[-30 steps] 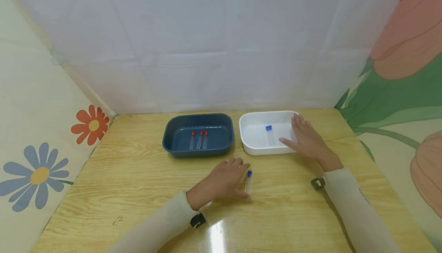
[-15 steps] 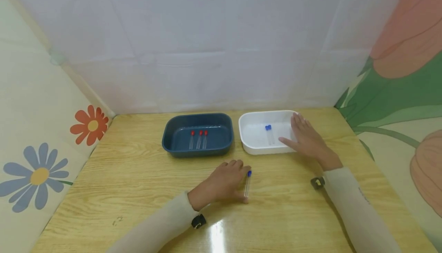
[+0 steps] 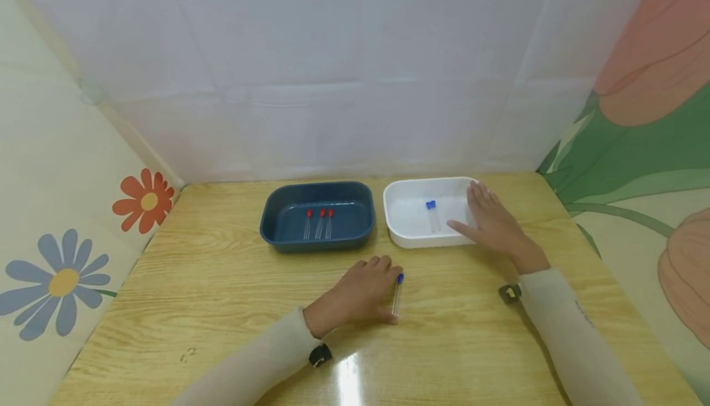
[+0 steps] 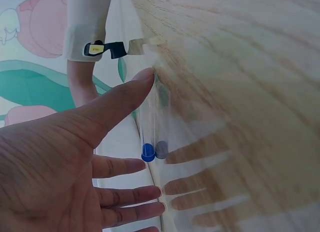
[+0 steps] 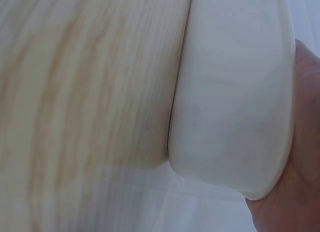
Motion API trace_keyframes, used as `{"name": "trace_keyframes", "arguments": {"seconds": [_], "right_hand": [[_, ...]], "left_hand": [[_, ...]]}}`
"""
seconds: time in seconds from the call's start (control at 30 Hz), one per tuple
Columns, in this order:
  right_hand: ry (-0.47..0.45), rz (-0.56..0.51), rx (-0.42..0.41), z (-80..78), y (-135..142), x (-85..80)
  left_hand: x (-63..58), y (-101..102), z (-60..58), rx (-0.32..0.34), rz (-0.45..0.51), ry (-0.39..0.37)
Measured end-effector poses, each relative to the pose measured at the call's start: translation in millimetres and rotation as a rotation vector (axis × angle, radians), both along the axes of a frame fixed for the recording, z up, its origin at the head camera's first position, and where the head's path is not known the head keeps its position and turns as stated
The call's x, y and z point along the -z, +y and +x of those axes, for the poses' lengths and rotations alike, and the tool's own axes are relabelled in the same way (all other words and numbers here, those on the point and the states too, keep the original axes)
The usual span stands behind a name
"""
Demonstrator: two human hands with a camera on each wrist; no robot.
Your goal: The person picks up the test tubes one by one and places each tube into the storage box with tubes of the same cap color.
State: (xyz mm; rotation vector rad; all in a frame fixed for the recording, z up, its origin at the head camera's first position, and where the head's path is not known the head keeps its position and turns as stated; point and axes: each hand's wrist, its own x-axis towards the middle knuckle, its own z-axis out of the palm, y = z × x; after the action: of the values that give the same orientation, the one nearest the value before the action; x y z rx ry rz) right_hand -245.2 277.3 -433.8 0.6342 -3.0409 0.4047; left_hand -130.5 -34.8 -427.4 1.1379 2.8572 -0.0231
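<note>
A clear test tube [image 3: 397,297] with a blue cap lies on the wooden table, with my left hand [image 3: 360,292] at its left side. In the left wrist view the thumb tip meets the clear end of this test tube [image 4: 148,117] and the index fingertip is right at the cap, so the hand pinches it end to end. The other left fingers are straight. My right hand [image 3: 496,224] rests on the right end of the white tray [image 3: 399,233], fingers straight along the rim and thumb over the inside. Two blue-capped tubes [image 3: 434,216] lie in that tray.
A dark blue tray [image 3: 277,244] stands left of the white one, holding three red-capped tubes [image 3: 319,224]. A white cloth [image 3: 355,73] hangs behind the table [image 3: 222,307]. Flower-patterned panels [image 3: 61,283] rise at both sides.
My left thumb has come in to the clear end of the test tube and the index finger to its cap. The right hand keeps its place on the white tray.
</note>
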Motion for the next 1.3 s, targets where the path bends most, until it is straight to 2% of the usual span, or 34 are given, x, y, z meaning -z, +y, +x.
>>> {"name": "trace_keyframes", "arguments": {"seconds": [0.37,0.8,1.3], "right_hand": [[-0.011,0.009,0.007,1.3,-0.8,-1.0],[-0.009,0.024,0.011,-0.3,-0.3,0.9],[-0.013,0.019,0.011,0.3,0.1,0.4]], "left_hand": [[1.1,0.7,0.4,-0.003,0.005,-0.018],[1.0,1.1,1.1,0.012,0.021,0.001],[2.0,0.5,-0.7,0.011,0.051,-0.051]]}}
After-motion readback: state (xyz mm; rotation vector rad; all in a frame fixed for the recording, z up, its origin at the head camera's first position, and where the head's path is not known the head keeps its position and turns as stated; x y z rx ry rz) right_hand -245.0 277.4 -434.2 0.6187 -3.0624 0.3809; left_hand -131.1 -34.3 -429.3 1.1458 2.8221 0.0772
